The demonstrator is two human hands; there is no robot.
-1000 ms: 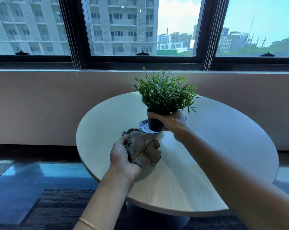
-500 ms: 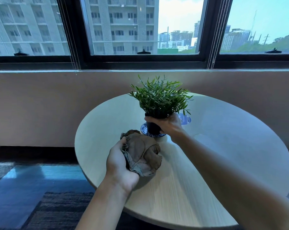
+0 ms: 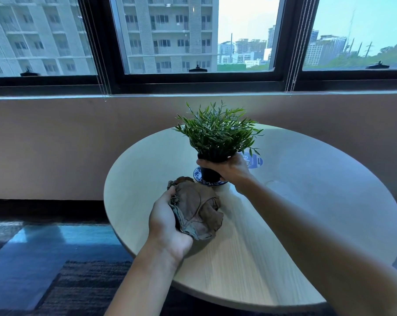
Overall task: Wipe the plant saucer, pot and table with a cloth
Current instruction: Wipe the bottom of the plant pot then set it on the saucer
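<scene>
on the round pale wooden table [image 3: 306, 201], the right hand [image 3: 232, 169] wraps its fingers around the small black pot [image 3: 208, 173] of green plant, on the blue-patterned saucer [image 3: 198, 176]. just nearer, the left hand [image 3: 167, 221] clutches the crumpled brown cloth [image 3: 198, 209].

black pot [image 3: 208, 173] of green leaves upright on blue-patterned saucer [image 3: 198, 176]; crumpled brown cloth [image 3: 196, 210] just beside, over pale round counter [image 3: 306, 201].
</scene>
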